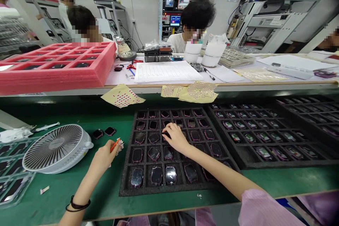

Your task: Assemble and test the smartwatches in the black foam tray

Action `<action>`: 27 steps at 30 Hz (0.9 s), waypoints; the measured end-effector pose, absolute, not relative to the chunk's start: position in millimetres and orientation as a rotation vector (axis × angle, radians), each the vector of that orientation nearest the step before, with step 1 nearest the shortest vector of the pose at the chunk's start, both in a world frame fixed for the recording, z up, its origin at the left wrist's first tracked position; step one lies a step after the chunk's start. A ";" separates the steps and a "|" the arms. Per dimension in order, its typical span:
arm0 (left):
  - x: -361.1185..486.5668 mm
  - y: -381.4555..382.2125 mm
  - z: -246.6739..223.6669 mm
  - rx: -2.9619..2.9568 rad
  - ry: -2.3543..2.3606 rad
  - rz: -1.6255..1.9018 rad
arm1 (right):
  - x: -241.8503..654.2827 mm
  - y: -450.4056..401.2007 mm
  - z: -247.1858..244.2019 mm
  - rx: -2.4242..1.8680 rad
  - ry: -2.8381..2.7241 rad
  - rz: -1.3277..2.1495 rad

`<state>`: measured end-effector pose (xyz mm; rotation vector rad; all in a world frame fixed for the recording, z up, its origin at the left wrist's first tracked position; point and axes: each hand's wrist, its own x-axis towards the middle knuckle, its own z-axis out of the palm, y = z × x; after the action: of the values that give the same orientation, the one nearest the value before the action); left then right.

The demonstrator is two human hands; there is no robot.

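Note:
My left hand (102, 155) is closed around a slim orange tool (114, 145); its exact kind is not clear. Small white pieces (120, 147) lie beside and partly behind those fingers. Over a black foam tray (148, 191) my right hand (175, 137) reaches down, its fingertips closed on the edge of a dark smartwatch (165, 134) in one compartment. Watch units with dark screens and purplish frames fill the compartments around it, among them a smartwatch (171, 175) reflecting light. Two more watch faces (110, 131) lie on the green mat left of the tray.
A white fan (57, 148) stands left of my left hand, beside clear trays (16, 190). More black foam trays (246, 162) with watch parts are at the right. Above, a shelf holds a pink foam tray (103, 74) and papers (166, 71). Several people sit or stand beyond.

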<state>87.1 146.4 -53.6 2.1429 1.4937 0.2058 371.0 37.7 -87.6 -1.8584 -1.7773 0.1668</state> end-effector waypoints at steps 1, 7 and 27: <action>86.9 146.9 -53.3 2.134 1.498 0.232 | 366.8 39.5 -85.5 -1.893 -1.842 0.100; 96.3 140.0 -45.4 2.101 1.347 0.367 | 341.7 62.4 -85.7 -2.033 -1.935 0.074; 175.8 91.3 -51.3 1.384 0.732 0.393 | 314.4 62.3 -66.1 -0.771 -0.534 1.465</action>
<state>175.8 91.3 -51.3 1.3843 0.7319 0.3925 314.4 62.3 -66.1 -0.7714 -0.5344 1.4646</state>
